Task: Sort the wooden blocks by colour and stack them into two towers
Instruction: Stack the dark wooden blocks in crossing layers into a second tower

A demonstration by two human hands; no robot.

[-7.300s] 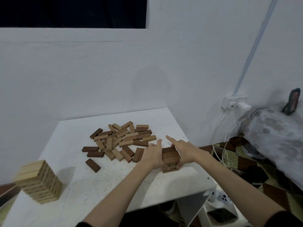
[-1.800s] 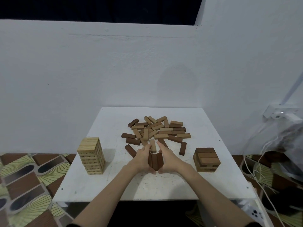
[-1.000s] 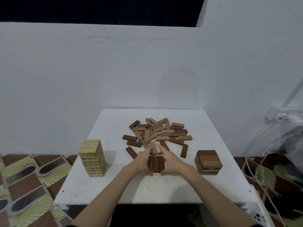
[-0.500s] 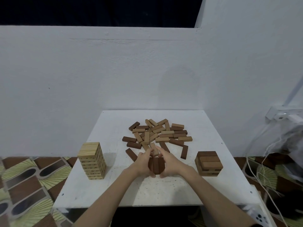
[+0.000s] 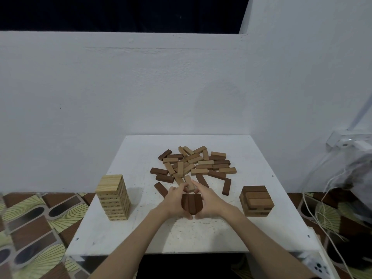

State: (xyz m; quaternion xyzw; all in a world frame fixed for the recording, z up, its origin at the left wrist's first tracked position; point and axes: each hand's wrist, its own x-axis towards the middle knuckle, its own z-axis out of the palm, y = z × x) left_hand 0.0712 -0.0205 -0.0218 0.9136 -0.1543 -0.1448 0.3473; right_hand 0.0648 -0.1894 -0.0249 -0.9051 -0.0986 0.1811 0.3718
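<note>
Both hands cup three dark blocks (image 5: 191, 203) held side by side: the left hand (image 5: 175, 202) curls round their left edge, the right hand (image 5: 209, 202) round their right, fingertips nearly meeting beyond them. Just past the fingers lies the loose pile (image 5: 194, 165) (light and dark mixed). Left of the fingers stands the pale tower (image 5: 113, 197); right of them, the short dark tower (image 5: 256, 200), all on the table (image 5: 201, 236).
</note>
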